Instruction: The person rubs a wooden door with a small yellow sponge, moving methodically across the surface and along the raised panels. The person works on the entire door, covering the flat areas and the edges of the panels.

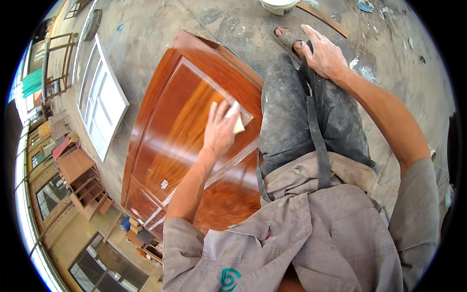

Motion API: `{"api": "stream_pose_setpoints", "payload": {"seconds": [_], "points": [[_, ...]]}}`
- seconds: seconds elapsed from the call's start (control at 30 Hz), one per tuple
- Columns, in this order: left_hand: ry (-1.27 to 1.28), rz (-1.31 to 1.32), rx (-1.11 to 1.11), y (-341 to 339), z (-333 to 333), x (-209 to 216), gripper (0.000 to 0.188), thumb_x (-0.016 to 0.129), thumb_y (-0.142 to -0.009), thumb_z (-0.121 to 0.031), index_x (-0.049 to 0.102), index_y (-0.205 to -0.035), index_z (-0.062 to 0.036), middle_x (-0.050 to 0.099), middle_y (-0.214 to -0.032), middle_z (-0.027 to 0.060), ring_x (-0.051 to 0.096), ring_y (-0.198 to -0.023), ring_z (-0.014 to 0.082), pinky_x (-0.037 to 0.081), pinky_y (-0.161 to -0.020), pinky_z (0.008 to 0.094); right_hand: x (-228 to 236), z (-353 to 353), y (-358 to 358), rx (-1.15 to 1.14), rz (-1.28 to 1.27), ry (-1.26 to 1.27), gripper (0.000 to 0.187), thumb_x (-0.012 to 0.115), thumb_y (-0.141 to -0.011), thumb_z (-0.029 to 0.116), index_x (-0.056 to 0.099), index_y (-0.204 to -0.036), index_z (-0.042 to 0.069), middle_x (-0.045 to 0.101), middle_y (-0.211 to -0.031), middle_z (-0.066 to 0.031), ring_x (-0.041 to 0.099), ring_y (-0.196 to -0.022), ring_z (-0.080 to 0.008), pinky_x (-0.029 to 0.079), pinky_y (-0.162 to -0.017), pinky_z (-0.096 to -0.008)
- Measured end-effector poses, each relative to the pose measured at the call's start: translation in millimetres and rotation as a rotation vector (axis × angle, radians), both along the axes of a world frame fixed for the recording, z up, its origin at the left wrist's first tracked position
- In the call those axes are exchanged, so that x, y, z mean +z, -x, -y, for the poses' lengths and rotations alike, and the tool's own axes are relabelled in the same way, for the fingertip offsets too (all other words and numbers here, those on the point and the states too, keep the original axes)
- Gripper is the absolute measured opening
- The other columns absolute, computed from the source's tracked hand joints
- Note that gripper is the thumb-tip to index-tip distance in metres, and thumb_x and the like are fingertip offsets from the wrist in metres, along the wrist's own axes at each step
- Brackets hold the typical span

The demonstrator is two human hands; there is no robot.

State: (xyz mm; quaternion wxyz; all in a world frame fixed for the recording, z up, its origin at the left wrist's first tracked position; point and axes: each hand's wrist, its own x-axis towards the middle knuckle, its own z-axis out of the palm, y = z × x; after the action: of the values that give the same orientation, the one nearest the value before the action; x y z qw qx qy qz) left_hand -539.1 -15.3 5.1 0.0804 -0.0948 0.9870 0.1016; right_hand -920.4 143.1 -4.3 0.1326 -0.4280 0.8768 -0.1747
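My left hand is on a glossy reddish-brown wooden door. Its fingers hold a pale yellowish pad against the panel, close to the corner of the raised moulding. From this view I cannot tell whether the pad is folded sandpaper or a sponge. Whitish dust marks the moulding strips and the fingertips. My right hand rests on my knee, over the dusty dark trousers, fingers stretched out and holding nothing. A small white scrap lies on the door near my left forearm.
A white bucket and a wooden strip lie beyond my sandalled foot. On the left, a white framed panel rests on the dusty concrete floor. Wooden furniture stands farther off.
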Motion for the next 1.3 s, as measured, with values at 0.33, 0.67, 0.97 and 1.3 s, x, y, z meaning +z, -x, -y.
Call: {"api": "stream_pose_setpoints", "payload": {"seconds": [0.33, 0.67, 0.97, 1.3], "points": [[-0.006, -0.016, 0.075, 2, 6, -6, 0.070, 0.064, -0.085, -0.003, 0.051, -0.153, -0.0082, 0.078, -0.116, 0.0143, 0.045, -0.147, 0.0371, 0.016, -0.131, 0.0607, -5, -3, 3, 0.027, -0.022, 0.024, 0.060, 0.050, -0.105, 0.036, 0.042, -0.158, 0.008, 0.052, -0.159, -0.0150, 0.055, -0.139, -0.0379, 0.047, -0.114, -0.0493], [-0.008, -0.020, 0.111, -1, -4, 5, 0.073, 0.064, -0.083, 0.000, 0.050, -0.154, -0.0085, 0.078, -0.111, 0.0126, 0.048, -0.144, 0.0385, 0.019, -0.130, 0.0607, 10, 0, -2, 0.023, 0.017, -0.044, 0.062, 0.051, -0.105, 0.037, 0.042, -0.158, 0.006, 0.052, -0.158, -0.0175, 0.055, -0.139, -0.0399, 0.046, -0.114, -0.0490], [-0.032, -0.026, 0.070, -3, -8, -3, 0.069, 0.070, -0.085, -0.010, 0.053, -0.152, -0.0085, 0.078, -0.116, 0.0104, 0.046, -0.145, 0.0355, 0.021, -0.129, 0.0598, 15, 3, 0, 0.035, 0.027, -0.056, 0.061, 0.051, -0.105, 0.037, 0.043, -0.157, 0.005, 0.052, -0.158, -0.0182, 0.055, -0.139, -0.0403, 0.046, -0.114, -0.0478], [-0.401, -0.514, 0.847, 21, -113, -41, 0.057, 0.051, -0.103, -0.005, 0.041, -0.158, 0.0019, 0.049, -0.160, 0.0195, 0.033, -0.154, 0.0459, 0.016, -0.128, 0.0617, 17, 2, 3, 0.030, 0.058, -0.101, 0.059, 0.052, -0.104, 0.031, 0.043, -0.157, 0.004, 0.053, -0.155, -0.0224, 0.054, -0.139, -0.0416, 0.046, -0.113, -0.0488]]}}
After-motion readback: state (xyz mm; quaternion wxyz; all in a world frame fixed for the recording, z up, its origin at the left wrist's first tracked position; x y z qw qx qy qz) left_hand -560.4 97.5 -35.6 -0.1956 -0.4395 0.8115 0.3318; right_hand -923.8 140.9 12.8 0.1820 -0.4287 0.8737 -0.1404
